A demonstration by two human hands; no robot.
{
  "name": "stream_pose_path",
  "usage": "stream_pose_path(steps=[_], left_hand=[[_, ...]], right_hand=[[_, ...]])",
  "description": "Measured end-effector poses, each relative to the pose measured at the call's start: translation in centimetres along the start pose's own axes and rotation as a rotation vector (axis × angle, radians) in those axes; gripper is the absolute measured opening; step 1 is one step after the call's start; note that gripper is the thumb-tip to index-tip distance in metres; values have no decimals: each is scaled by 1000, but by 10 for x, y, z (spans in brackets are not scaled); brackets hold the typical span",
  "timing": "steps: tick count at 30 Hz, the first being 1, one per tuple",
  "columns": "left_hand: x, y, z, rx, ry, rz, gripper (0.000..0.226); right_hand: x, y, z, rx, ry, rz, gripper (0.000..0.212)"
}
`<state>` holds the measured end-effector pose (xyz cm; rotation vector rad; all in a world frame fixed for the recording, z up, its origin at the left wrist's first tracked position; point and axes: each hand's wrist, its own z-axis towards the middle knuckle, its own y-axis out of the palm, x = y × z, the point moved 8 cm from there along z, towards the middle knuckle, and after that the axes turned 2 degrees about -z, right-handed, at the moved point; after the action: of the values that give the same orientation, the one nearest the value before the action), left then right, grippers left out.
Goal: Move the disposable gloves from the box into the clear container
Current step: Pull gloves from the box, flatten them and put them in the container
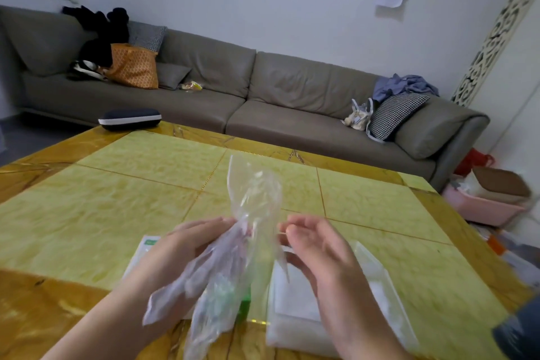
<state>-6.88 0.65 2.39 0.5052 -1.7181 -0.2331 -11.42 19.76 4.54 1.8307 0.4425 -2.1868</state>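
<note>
Item: dark oval zip case with a white band (130, 119), lying at the far left edge of the yellow and amber marble-patterned table (117, 184).

Item: white cardboard box with green print (146, 245), flat on the table at near left, mostly hidden behind the left hand (187, 245).

Item: left hand, raised above the box, fingers curled round the middle of the thin clear plastic disposable gloves (233, 251).

Item: gloves, a crumpled bunch held off the table between the two hands; one end stands above the fingers, the other hangs below the left wrist.

Item: right hand (315, 245), just right of the gloves, fingers loosely bent, fingertips at the edge of the plastic; whether it pinches the plastic cannot be told.

Item: clear rectangular plastic container (377, 286), on the table under the right hand, white material inside.

Item: grey sofa (263, 90), beyond the table.
</note>
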Motion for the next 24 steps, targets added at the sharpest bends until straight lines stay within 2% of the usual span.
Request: stream_pose_path(steps=[1,3,7,10,12,14,16,18,21,24], left_hand=[[-4,8,0,-41,-10,-23,38],[-13,26,-4,-92,-39,-41,26],[-27,39,-8,-189,-121,-4,51],[-13,36,-13,-202,2,241,68],[-6,42,-20,-164,112,440,49],[-1,42,-19,-32,196,470,22],[2,32,-18,90,230,410,19],[9,21,-17,160,247,370,20],[15,11,-17,172,246,321,19],[17,9,-16,164,252,312,20]], right_hand=[[0,7,-2,-54,38,48,41],[-3,14,-2,-49,40,62,40],[-5,-1,-3,128,15,56,17],[-4,-8,-4,147,31,-29,16],[-2,-7,-6,134,44,-75,16],[-2,-5,-6,119,55,-69,20],[-1,-7,-4,125,55,-46,28],[0,-14,-3,142,64,-23,27],[-2,-24,-1,127,84,13,19],[-2,-29,-1,107,86,-14,22]])
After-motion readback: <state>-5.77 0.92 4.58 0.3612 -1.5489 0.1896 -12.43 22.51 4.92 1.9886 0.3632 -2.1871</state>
